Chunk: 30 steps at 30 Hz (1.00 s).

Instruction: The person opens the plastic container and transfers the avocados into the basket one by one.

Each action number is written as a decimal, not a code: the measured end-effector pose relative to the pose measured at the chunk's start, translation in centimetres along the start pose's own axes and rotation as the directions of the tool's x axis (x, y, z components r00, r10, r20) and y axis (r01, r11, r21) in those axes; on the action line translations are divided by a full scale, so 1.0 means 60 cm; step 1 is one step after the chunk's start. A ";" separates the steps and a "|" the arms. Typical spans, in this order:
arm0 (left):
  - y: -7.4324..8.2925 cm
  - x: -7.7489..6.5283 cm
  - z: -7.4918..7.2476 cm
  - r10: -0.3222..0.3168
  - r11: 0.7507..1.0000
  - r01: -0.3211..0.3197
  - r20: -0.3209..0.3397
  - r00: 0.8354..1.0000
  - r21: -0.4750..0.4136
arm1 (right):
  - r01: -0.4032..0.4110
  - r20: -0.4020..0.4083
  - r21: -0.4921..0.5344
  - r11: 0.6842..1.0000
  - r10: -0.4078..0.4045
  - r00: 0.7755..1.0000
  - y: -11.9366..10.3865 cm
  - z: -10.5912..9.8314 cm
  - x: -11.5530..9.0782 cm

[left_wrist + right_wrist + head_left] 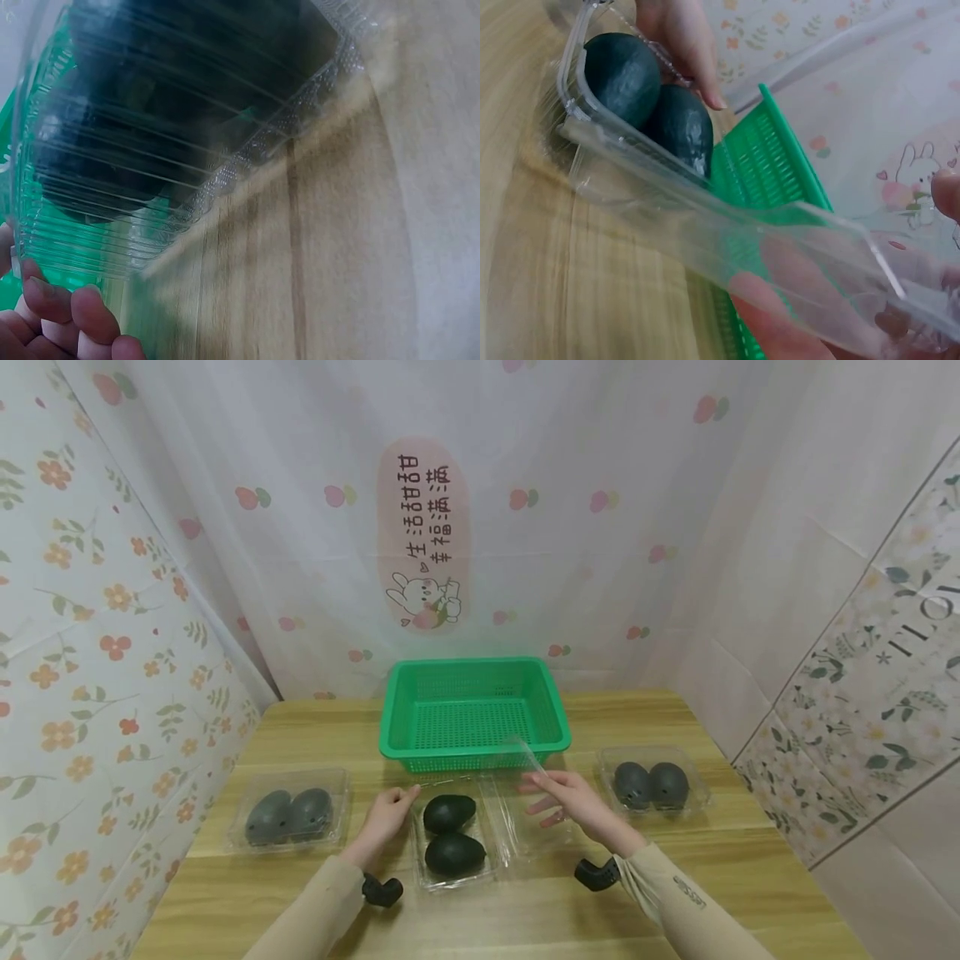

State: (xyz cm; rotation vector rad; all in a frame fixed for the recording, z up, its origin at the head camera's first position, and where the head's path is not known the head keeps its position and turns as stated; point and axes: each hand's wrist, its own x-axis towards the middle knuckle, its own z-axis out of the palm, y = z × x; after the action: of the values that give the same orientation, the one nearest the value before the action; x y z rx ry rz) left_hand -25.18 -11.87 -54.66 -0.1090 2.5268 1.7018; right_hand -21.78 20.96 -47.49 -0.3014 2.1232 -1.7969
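An unlatched clear plastic clamshell box [438,885] stands mid-table with two dark green avocados [454,855] inside. At its left rim, my left hand [386,817] pinches the edge near the far corner; the left wrist view shows curled fingers [94,315] against the clear wall. The clamshell's hinged lid [517,827] is swung out to the right and tilted up. My right hand [573,802] holds the lid's far edge, with its thumb on one side and its fingers [772,315] seen blurred through the plastic in the right wrist view.
Behind the box is a green perforated basket [386,727]. A shut clamshell with two avocados [288,817] lies at the left, and another pair of avocados [651,785] in a clamshell at the right. Patterned curtains [525,568] enclose the wooden table [720,860].
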 end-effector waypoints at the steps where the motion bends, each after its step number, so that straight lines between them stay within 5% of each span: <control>1: 0.000 0.001 0.001 0.004 1.000 -0.004 -0.001 1.000 0.007 | -0.002 -0.006 0.003 1.000 0.002 1.000 0.003 -0.001 -0.001; 8: 0.002 0.006 0.003 0.033 0.999 -0.032 -0.015 0.999 0.044 | -0.014 -0.053 0.004 1.000 0.014 0.998 0.024 -0.007 -0.010; 22: 0.001 0.017 0.004 0.113 0.993 -0.113 0.008 0.994 -0.033 | -0.099 -0.157 0.026 0.995 0.102 0.982 0.060 -0.007 -0.022; 30: 0.006 0.028 0.011 0.023 0.999 -0.022 0.020 1.000 -0.050 | -0.083 -0.133 0.060 0.995 0.090 0.987 0.078 -0.011 -0.030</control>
State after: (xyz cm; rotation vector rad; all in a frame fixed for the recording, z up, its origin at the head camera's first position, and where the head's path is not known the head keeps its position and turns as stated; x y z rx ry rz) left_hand -26.89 -11.14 -54.76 -0.0676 2.4810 1.7656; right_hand -20.10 23.07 -51.76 -0.0741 2.1376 -1.8691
